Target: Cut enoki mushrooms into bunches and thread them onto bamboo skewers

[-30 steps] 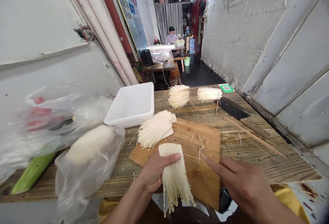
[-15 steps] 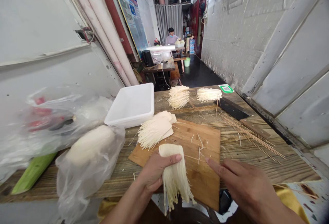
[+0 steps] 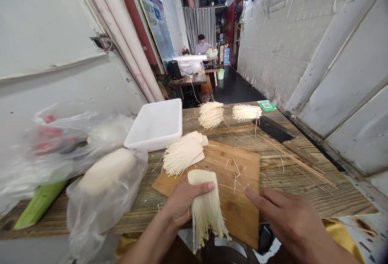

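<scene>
My left hand (image 3: 188,199) is closed around a flat bunch of enoki mushrooms (image 3: 207,207), thumb across its front, stems hanging down over the near edge of the wooden cutting board (image 3: 242,223). My right hand (image 3: 287,211) is closed on a thin bamboo skewer (image 3: 228,187). Its front part reaches left to the side of the bunch; how deep it goes in is hidden. Behind the hand its other end sticks out. More enoki pieces (image 3: 184,153) lie on the board's far left corner, with loose strands scattered on the board.
Two enoki piles (image 3: 211,114) sit at the table's far side, the right one skewered. A cleaver (image 3: 274,128) and loose bamboo skewers (image 3: 300,161) lie right. At left stand a white plastic tub (image 3: 154,122), plastic bags (image 3: 106,179) and a green gourd (image 3: 39,203). A person (image 3: 202,45) is far back.
Both hands, the enoki bunch and the skewer stay almost in the same place. Only a slight shift of the whole view shows.
</scene>
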{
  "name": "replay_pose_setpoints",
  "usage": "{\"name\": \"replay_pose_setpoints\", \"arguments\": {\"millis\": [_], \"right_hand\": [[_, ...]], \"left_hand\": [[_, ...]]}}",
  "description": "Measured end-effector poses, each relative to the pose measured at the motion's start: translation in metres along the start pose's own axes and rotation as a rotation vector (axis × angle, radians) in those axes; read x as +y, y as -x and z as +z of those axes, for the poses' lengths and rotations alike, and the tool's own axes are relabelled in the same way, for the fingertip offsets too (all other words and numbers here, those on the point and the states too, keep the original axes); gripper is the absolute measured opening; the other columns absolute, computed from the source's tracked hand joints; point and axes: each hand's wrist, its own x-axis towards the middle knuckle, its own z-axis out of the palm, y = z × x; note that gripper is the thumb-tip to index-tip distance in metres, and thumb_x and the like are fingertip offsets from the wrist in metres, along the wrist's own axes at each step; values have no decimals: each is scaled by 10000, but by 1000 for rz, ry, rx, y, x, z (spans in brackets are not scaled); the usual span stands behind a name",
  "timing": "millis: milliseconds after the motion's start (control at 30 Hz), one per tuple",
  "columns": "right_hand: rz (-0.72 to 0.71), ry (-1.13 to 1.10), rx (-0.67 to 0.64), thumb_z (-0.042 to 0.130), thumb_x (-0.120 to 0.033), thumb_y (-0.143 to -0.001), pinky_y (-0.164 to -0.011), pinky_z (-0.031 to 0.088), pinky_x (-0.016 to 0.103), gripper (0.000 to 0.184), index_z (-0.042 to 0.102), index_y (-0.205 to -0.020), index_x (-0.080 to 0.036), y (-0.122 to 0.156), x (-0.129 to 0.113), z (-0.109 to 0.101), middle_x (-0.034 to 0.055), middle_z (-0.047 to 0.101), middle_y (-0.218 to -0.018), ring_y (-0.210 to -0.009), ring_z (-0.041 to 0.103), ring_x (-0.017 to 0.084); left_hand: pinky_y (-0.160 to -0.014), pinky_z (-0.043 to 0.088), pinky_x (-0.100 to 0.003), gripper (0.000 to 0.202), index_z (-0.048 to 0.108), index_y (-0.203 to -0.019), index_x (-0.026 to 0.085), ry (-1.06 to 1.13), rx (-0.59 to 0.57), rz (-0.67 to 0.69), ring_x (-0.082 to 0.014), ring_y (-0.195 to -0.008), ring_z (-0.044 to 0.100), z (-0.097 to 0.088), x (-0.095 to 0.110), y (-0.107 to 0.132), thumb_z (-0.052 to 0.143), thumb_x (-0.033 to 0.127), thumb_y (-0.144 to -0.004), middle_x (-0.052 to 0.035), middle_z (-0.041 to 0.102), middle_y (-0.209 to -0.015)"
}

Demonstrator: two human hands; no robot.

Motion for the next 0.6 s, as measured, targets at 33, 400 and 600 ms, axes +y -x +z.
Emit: {"name": "replay_pose_setpoints", "arguments": {"millis": [33, 400, 600], "right_hand": [[-1, -5, -2, 297, -69, -897, -425, 393, 261, 369, 503, -1194, -144, 0, 0, -1, 3, 575, -666, -491, 560, 152], [15, 0, 44, 315, -3, -814, -421, 361, 248, 442, 536, -1158, -170, -4, -2, -3, -5, 584, -641, -467, 543, 132], [25, -13, 68, 331, 1, -800, -398, 328, 243, 458, 553, -1162, -169, -7, -2, -8, -6, 580, -622, -439, 504, 120]], "left_hand": [[-713, 541, -320, 453, 708, -907, 108, -2, -4, 1, -200, -698, 676, 0, 1, 0, 878, 206, -498, -82, 736, -786], [-720, 544, -326, 425, 706, -884, 95, -30, -15, -12, -199, -714, 672, 0, 4, -1, 875, 219, -514, -93, 737, -800], [-698, 543, -313, 445, 710, -863, 106, -16, 15, -21, -191, -690, 670, 2, 6, 0, 891, 214, -472, -78, 736, -775]]}}
